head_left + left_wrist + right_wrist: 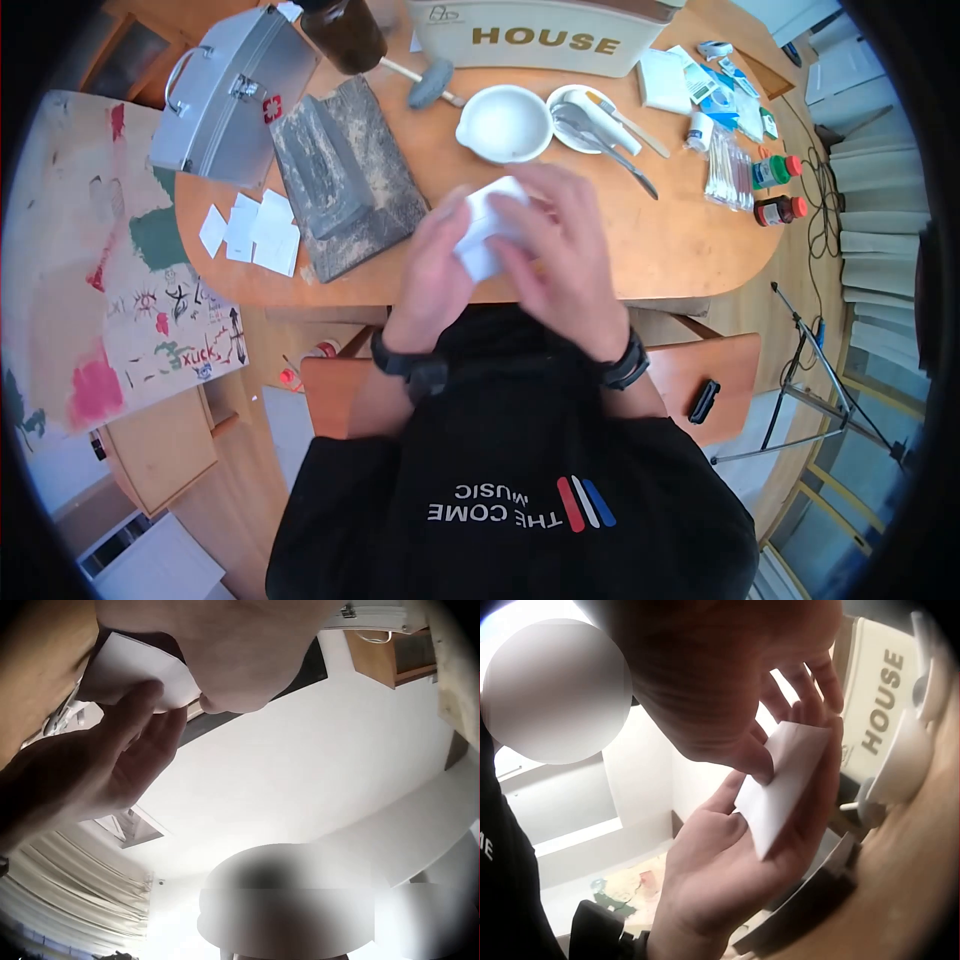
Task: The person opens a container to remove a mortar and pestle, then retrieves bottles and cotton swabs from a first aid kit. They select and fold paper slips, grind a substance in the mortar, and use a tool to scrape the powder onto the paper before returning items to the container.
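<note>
Between my hands, over the table's near edge, is a small white folded paper (pixel 483 235). My left hand (pixel 437 275) holds it along the left side, and in the right wrist view the folded paper (pixel 784 776) lies across that palm, with fingers curled behind it. From the other side my right hand (pixel 570 255) pinches it, the thumb pressed on its face. The thumb of the right hand (pixel 112 761) also shows on the paper in the left wrist view. Close by at the left, several white paper pieces (pixel 275 245) lie on the table.
A grey stone slab (pixel 390 160) and a metal case (pixel 225 100) stand left. Beyond my hands are a white mortar bowl (pixel 505 125), a dish with a spoon (pixel 600 130) and a HOUSE box (pixel 540 45). Cotton swabs (pixel 728 175) and bottles (pixel 775 172) sit right.
</note>
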`<state>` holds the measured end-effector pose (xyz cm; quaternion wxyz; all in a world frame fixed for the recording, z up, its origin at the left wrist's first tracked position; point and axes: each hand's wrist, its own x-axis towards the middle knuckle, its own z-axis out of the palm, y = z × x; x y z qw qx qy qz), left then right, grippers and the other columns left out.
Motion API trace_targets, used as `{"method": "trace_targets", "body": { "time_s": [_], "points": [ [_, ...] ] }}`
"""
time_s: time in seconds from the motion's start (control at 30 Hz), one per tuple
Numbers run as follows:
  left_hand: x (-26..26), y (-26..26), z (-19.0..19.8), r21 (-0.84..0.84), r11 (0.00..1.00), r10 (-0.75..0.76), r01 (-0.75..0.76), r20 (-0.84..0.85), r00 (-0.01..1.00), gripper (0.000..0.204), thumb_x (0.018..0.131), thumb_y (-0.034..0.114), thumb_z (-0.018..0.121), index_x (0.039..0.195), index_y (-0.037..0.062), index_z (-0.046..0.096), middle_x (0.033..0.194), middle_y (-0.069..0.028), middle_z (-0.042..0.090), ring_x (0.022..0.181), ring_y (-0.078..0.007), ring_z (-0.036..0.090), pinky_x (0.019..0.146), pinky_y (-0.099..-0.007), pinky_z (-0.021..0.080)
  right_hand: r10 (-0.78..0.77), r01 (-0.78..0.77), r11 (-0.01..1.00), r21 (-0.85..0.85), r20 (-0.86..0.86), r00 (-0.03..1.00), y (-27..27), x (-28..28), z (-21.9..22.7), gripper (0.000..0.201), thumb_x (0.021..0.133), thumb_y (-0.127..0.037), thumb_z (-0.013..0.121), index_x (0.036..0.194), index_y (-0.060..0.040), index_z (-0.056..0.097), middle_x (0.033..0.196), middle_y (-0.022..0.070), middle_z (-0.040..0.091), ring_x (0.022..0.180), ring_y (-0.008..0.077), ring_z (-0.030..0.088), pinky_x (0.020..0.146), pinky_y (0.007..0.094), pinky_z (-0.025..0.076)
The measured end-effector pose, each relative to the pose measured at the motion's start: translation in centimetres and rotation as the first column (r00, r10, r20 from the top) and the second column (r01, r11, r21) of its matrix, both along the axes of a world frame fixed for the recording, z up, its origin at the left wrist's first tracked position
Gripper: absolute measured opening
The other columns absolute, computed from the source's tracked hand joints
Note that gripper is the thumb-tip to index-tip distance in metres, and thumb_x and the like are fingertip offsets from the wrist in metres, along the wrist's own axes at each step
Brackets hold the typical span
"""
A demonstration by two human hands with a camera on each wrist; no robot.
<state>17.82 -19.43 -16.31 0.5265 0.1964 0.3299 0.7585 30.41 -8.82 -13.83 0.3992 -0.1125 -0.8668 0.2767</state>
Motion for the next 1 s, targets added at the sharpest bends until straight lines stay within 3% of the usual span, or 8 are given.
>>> {"method": "trace_targets", "body": {
  "time_s": [0.2, 0.33, 0.43, 0.53, 0.63, 0.83, 0.9, 1.0],
  "points": [
    [0.7, 3.0, -0.1, 0.022, 0.971, -0.238, 0.239, -0.031, 0.971, 0.082, 0.108, 0.065, 0.022, 0.157, 0.0003, 0.03, 0.142, -0.0165, 0.054, 0.134, -0.0282, 0.055, 0.111, -0.0448, 0.047, -0.069, 0.07, 0.997, -0.017, 0.024, 0.997, 2.2, 1.5, -0.9, 0.037, 0.074, -0.001, 0.08, 0.109, -0.0014, 0.068, 0.13, 0.02, 0.06, 0.113, 0.0408, 0.059, 0.089, 0.0456, 0.052],
    [0.3, 2.7, -0.8, -0.05, 0.962, -0.275, 0.27, -0.167, 0.947, 0.083, 0.108, 0.065, 0.026, 0.159, -0.0004, 0.028, 0.142, -0.0166, 0.054, 0.131, -0.0268, 0.058, 0.109, -0.0435, 0.048, -0.005, 0.007, 1.0, -0.02, 0.1, 0.995, 2.3, 1.5, -0.4, 0.033, 0.075, 0.001, 0.08, 0.105, -0.0019, 0.067, 0.135, 0.0184, 0.058, 0.117, 0.0403, 0.057, 0.09, 0.0445, 0.053],
    [0.0, 2.0, -1.6, -0.102, 0.955, -0.295, 0.277, -0.31, 0.904, 0.083, 0.107, 0.064, 0.031, 0.159, -0.0011, 0.027, 0.141, -0.0173, 0.055, 0.127, -0.0262, 0.06, 0.109, -0.0422, 0.048, 0.072, -0.018, 0.926, -0.378, 0.129, 0.989, 1.7, 1.6, -1.1, 0.03, 0.074, 0.004, 0.079, 0.1, -0.0017, 0.065, 0.138, 0.0179, 0.057, 0.12, 0.0403, 0.056, 0.092, 0.0441, 0.052],
    [0.2, 1.2, -1.5, -0.114, 0.957, -0.291, 0.268, -0.367, 0.884, 0.084, 0.107, 0.064, 0.035, 0.159, -0.0014, 0.028, 0.14, -0.0172, 0.055, 0.125, -0.0254, 0.061, 0.108, -0.0406, 0.048, 0.084, -0.06, 0.965, -0.255, 0.083, 0.993, 1.5, 1.8, -1.7, 0.027, 0.074, 0.006, 0.078, 0.096, -0.001, 0.063, 0.139, 0.0183, 0.055, 0.122, 0.0404, 0.055, 0.094, 0.0443, 0.052],
    [0.6, 0.4, -1.7, -0.121, 0.96, -0.279, 0.252, -0.414, 0.867, 0.084, 0.107, 0.063, 0.036, 0.159, -0.0015, 0.028, 0.141, -0.0163, 0.055, 0.127, -0.0238, 0.06, 0.108, -0.0386, 0.048, 0.067, -0.043, 0.95, -0.309, 0.067, 0.995, 0.6, 1.9, -1.3, 0.024, 0.074, 0.005, 0.078, 0.093, -0.0002, 0.063, 0.139, 0.0188, 0.056, 0.123, 0.0404, 0.055, 0.095, 0.0441, 0.051],
    [1.9, -0.7, -1.4, -0.151, 0.96, -0.281, 0.237, -0.486, 0.827, 0.079, 0.11, 0.058, 0.033, 0.159, -0.0032, 0.029, 0.147, -0.0158, 0.05, 0.136, -0.0232, 0.051, 0.113, -0.0371, 0.042, 0.124, -0.104, 0.973, -0.205, 0.086, 0.989, 0.1, 3.7, -1.8, 0.023, 0.075, 0.004, 0.078, 0.094, -0.0004, 0.065, 0.138, 0.0195, 0.056, 0.123, 0.0409, 0.055, 0.098, 0.0449, 0.05],
    [2.3, -1.2, -1.1, -0.174, 0.95, -0.311, 0.258, -0.497, 0.81, 0.077, 0.112, 0.055, 0.031, 0.158, -0.0067, 0.026, 0.148, -0.0174, 0.049, 0.139, -0.0247, 0.048, 0.117, -0.0377, 0.037, 0.131, -0.089, 0.941, -0.326, 0.109, 0.985, -0.5, 4.2, -1.7, 0.023, 0.075, 0.004, 0.078, 0.094, -0.0001, 0.066, 0.137, 0.0196, 0.056, 0.124, 0.0409, 0.054, 0.1, 0.045, 0.049],
    [2.4, -1.2, -1.3, -0.168, 0.963, -0.268, 0.211, -0.692, 0.67, 0.077, 0.112, 0.055, 0.03, 0.158, -0.0069, 0.027, 0.148, -0.0169, 0.049, 0.139, -0.0244, 0.048, 0.116, -0.0371, 0.037, 0.168, -0.13, 0.946, -0.296, 0.107, 0.98, -0.3, 5.1, -2.1, 0.022, 0.075, 0.003, 0.077, 0.094, 0.0005, 0.066, 0.138, 0.0197, 0.056, 0.124, 0.0404, 0.054, 0.101, 0.0445, 0.048]
  ]
}}
